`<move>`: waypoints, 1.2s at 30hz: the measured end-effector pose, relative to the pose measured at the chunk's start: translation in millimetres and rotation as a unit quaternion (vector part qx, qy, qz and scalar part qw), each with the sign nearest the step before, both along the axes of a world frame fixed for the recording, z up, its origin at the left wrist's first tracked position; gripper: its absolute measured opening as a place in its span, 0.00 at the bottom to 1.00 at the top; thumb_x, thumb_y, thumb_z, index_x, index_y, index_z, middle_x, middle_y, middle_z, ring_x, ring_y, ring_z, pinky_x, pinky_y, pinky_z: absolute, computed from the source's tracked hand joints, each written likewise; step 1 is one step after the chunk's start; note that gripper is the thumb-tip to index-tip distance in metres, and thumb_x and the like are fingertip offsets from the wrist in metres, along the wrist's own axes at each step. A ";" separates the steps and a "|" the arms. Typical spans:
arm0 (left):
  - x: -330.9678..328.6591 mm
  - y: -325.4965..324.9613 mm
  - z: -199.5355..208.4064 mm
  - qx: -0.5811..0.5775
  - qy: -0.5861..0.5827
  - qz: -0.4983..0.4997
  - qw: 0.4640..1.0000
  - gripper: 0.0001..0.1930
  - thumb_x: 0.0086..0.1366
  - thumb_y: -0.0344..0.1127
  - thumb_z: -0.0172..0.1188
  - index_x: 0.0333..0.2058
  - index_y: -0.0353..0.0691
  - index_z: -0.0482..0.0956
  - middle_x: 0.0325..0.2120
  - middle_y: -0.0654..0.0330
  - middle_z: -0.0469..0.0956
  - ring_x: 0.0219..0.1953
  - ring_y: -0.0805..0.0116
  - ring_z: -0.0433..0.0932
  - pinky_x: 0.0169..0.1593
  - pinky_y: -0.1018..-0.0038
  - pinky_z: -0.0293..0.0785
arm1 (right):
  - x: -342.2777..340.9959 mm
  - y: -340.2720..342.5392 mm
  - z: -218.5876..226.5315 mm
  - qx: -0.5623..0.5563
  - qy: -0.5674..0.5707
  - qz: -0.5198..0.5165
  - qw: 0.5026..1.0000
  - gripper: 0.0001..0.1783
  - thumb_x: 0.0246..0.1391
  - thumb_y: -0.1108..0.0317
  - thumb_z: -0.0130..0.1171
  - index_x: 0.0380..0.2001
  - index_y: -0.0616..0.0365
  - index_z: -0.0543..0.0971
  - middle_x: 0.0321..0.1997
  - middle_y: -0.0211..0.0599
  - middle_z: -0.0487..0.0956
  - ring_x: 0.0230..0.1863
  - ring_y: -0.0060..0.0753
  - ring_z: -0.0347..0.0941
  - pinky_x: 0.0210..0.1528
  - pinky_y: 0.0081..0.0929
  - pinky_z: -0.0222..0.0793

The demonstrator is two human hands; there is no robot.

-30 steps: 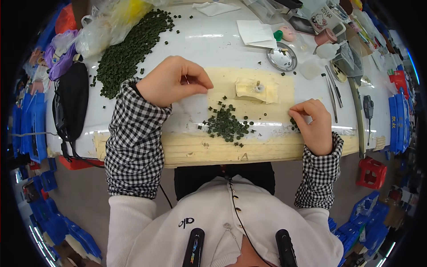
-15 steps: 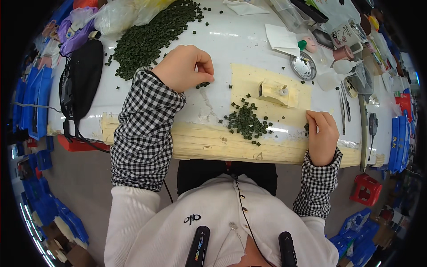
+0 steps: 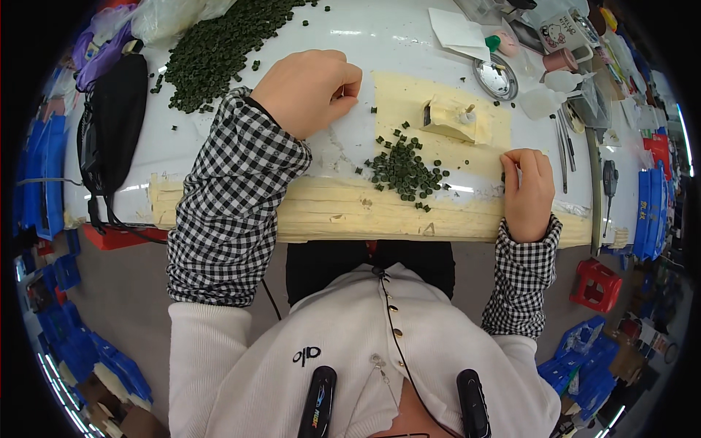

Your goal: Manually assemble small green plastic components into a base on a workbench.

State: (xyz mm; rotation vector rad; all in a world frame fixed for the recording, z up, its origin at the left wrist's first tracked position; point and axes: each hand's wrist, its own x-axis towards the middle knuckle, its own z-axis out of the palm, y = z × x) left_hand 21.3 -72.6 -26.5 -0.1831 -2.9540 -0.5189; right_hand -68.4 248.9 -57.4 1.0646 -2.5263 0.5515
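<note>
With the tape-covered block (image 3: 447, 125) as the clock's centre, the small pile of dark green pieces (image 3: 404, 169) lies on the bench (image 3: 343, 33) between seven and eight o'clock, the larger heap (image 3: 219, 58) between nine and ten. Each piece looks light and fairly stiff, perhaps rubbery, unlikely to break but quick to skid; I'd take one by its rim, between thumb and fingertip. The left hand (image 3: 310, 95), just past nine, has its grip curled inward, and from here I cannot tell whether anything is in it; the right hand (image 3: 529, 193), between four and five, has thumb and forefinger close together, and I cannot tell what they pinch. Compared with half a second ago, the pieces showing under the left hand's fingertips are out of sight, while the right hand keeps its place relative to the block
</note>
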 end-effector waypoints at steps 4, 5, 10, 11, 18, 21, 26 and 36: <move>-0.3 5.5 0.0 -0.063 0.059 -0.021 0.996 0.04 0.56 0.29 0.61 0.27 0.37 0.75 0.26 0.60 0.75 0.31 0.62 0.76 0.35 0.70 0.74 | -0.2 -0.5 -1.8 0.028 0.016 -0.001 0.999 0.04 0.51 0.75 0.60 0.30 0.61 0.75 0.29 0.38 0.74 0.32 0.42 0.70 0.35 0.33 0.67; -0.5 6.0 -0.3 -0.074 0.075 -0.028 0.994 0.04 0.56 0.28 0.61 0.28 0.37 0.74 0.26 0.61 0.75 0.31 0.62 0.76 0.35 0.70 0.74 | -0.2 -1.2 -2.4 0.009 0.016 0.004 1.000 0.04 0.51 0.75 0.60 0.30 0.62 0.75 0.29 0.38 0.74 0.32 0.42 0.70 0.36 0.32 0.68; -2.8 6.0 8.0 -0.071 0.094 -0.035 0.992 0.05 0.60 0.29 0.61 0.34 0.37 0.77 0.30 0.62 0.78 0.31 0.66 0.79 0.35 0.74 0.76 | 3.1 -2.5 0.5 -0.012 0.008 0.000 1.000 0.04 0.49 0.74 0.62 0.29 0.63 0.78 0.28 0.38 0.75 0.32 0.40 0.71 0.35 0.31 0.69; -2.5 6.5 7.3 -0.029 0.098 -0.022 0.994 0.04 0.60 0.29 0.61 0.34 0.36 0.78 0.31 0.61 0.79 0.31 0.66 0.80 0.36 0.75 0.77 | 4.1 -2.2 -0.4 -0.011 0.015 0.003 1.000 0.04 0.49 0.74 0.62 0.29 0.63 0.79 0.28 0.38 0.75 0.32 0.39 0.72 0.35 0.30 0.69; -7.0 26.3 17.8 0.311 0.081 0.074 0.944 0.05 0.58 0.26 0.62 0.32 0.31 0.78 0.22 0.62 0.78 0.23 0.81 0.75 0.28 0.84 0.72 | 3.2 5.1 -11.3 -0.017 0.056 -0.001 0.998 0.04 0.49 0.74 0.63 0.28 0.63 0.79 0.28 0.37 0.75 0.30 0.39 0.72 0.34 0.30 0.69; -1.0 22.9 18.7 0.305 0.099 0.061 0.945 0.06 0.60 0.27 0.61 0.33 0.29 0.79 0.22 0.63 0.78 0.23 0.81 0.75 0.27 0.85 0.71 | -0.1 3.1 -14.4 -0.043 0.027 0.013 0.999 0.04 0.50 0.73 0.63 0.29 0.62 0.78 0.28 0.36 0.76 0.29 0.36 0.73 0.32 0.28 0.70; -9.5 23.9 9.8 0.394 0.098 0.032 0.913 0.05 0.63 0.27 0.59 0.35 0.30 0.77 0.27 0.60 0.79 0.28 0.77 0.78 0.35 0.83 0.76 | 4.6 7.5 -3.7 -0.092 -0.033 -0.006 0.995 0.04 0.53 0.73 0.61 0.30 0.62 0.78 0.27 0.36 0.80 0.26 0.26 0.76 0.30 0.21 0.70; -11.0 23.0 -0.2 0.417 0.177 0.000 0.892 0.06 0.62 0.26 0.60 0.37 0.31 0.79 0.28 0.60 0.80 0.29 0.76 0.79 0.35 0.82 0.77 | 16.3 18.0 13.5 -0.209 -0.060 0.042 0.975 0.10 0.56 0.76 0.59 0.42 0.66 0.80 0.37 0.37 0.83 0.37 0.21 0.79 0.42 0.17 0.74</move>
